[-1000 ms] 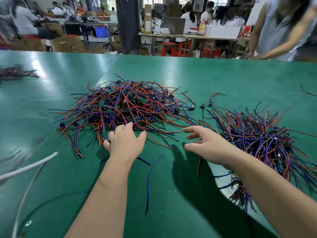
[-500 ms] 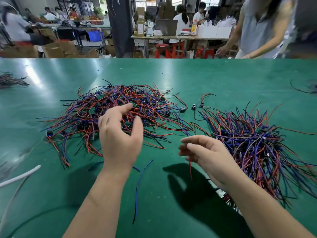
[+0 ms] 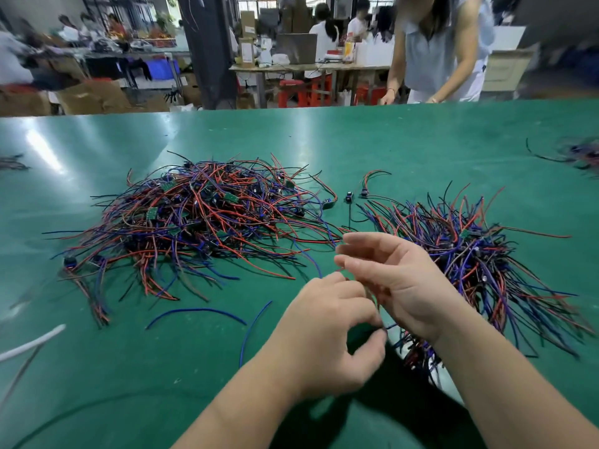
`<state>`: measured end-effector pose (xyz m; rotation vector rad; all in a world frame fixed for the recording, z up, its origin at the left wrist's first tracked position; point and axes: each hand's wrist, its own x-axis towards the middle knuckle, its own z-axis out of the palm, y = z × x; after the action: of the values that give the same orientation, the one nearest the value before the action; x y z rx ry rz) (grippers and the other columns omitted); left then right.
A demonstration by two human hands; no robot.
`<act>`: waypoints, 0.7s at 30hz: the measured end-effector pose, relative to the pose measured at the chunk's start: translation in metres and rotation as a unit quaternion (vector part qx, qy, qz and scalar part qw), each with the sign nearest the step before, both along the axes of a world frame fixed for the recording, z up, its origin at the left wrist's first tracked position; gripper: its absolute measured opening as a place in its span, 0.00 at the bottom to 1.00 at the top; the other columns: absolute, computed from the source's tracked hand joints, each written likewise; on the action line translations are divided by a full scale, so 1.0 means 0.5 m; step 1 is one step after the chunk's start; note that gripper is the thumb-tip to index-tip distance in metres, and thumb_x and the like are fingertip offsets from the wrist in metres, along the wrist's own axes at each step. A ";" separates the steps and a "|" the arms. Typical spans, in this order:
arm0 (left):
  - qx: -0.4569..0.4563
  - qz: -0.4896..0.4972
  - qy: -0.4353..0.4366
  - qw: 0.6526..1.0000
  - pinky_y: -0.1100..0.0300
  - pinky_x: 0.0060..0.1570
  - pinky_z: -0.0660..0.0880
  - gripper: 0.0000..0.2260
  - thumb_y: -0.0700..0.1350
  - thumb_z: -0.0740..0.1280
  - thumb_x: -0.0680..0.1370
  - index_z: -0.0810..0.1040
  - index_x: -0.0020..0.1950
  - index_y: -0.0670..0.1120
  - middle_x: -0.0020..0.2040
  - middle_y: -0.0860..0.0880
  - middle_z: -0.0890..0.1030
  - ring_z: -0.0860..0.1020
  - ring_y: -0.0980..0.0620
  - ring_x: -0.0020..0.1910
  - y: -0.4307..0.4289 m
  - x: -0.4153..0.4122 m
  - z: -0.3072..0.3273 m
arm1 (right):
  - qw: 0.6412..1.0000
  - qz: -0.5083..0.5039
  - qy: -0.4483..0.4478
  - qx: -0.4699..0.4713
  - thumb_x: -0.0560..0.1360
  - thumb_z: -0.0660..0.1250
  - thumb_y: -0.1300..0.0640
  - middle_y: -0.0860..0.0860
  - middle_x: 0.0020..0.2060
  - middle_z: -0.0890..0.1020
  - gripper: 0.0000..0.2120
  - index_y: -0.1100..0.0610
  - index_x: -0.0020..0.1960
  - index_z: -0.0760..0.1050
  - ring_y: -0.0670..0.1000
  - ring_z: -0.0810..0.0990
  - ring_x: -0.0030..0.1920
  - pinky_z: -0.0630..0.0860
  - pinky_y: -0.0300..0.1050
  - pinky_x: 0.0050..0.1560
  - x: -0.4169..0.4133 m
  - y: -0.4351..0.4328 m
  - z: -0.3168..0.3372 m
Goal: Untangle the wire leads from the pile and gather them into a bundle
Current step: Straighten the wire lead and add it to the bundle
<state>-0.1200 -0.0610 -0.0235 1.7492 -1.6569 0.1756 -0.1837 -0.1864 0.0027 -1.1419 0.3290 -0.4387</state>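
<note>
A tangled pile of red, blue and black wire leads (image 3: 201, 222) with small green boards lies on the green table (image 3: 389, 140), left of centre. A second heap, the gathered leads (image 3: 479, 264), fans out on the right. My left hand (image 3: 327, 335) is in front of the gap between them, fingers curled, thumb and fingertips pinching a thin wire lead (image 3: 312, 260) that trails back to the pile. My right hand (image 3: 398, 283) hovers just right of it, palm turned left, fingers loosely extended; nothing shows gripped in it. It covers the near edge of the gathered leads.
Two loose blue wires (image 3: 194, 311) lie near my left forearm. A white cable (image 3: 32, 341) crosses the near left edge. Small wire heaps sit at the far left (image 3: 9, 162) and far right (image 3: 580, 153). A person (image 3: 444, 50) leans at the table's far side.
My left hand left the pile and moved right to meet my right hand, now pinching a lead. My right hand lifted and turned its palm left.
</note>
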 end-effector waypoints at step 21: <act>-0.166 0.011 0.548 0.820 0.65 0.50 0.74 0.10 0.53 0.64 0.74 0.83 0.51 0.56 0.53 0.55 0.84 0.80 0.57 0.55 0.000 0.040 0.031 | 0.971 -0.035 -0.120 0.205 0.64 0.66 0.66 0.53 0.38 0.84 0.10 0.56 0.36 0.84 0.45 0.83 0.36 0.77 0.31 0.32 -0.001 0.000 0.028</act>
<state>-0.1001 -0.0608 -0.0080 1.1780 -0.6814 -0.4478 -0.1842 -0.1863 0.0166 -0.6670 0.2349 -0.5366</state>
